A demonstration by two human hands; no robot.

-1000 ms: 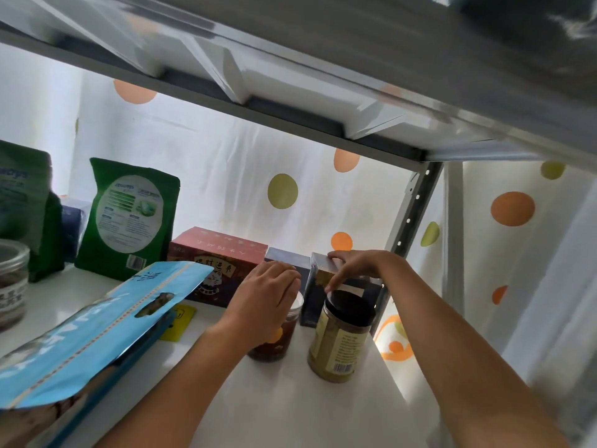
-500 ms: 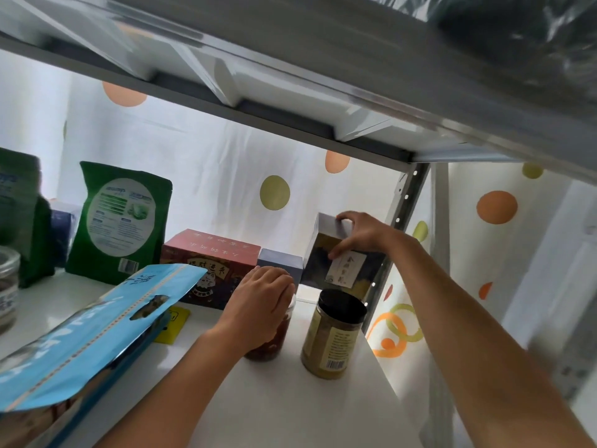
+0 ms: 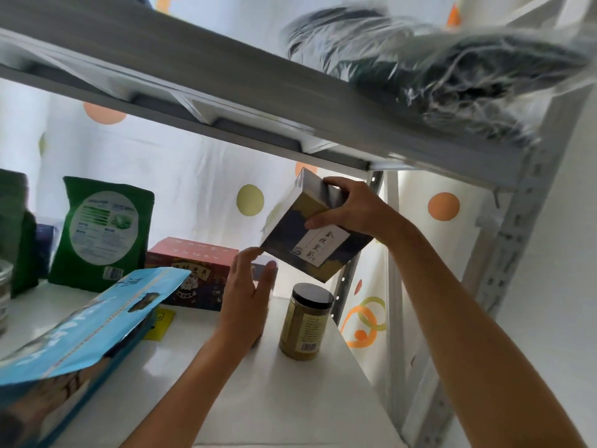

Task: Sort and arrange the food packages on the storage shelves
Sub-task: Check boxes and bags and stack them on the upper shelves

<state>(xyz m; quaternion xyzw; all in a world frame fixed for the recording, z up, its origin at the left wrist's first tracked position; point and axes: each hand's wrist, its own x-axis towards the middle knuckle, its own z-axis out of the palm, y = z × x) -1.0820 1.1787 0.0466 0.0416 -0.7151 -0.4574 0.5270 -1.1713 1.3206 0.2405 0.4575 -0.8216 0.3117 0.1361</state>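
Under grey upper shelf (image 3: 226,88) — right hand (image 3: 355,211) grips dark box (image 3: 307,240); left hand (image 3: 245,302) relaxed, wide above white shelf (image 3: 258,399).

Plastic-wrapped dark bundle (image 3: 452,69) on upper shelf is motion-blurred, contents unreadable. Blue pouch (image 3: 80,328) and glass jar (image 3: 4,286) are cropped at left edge. Small jar is hidden behind left hand (image 3: 245,302). Green pouch (image 3: 101,234) print is illegible.
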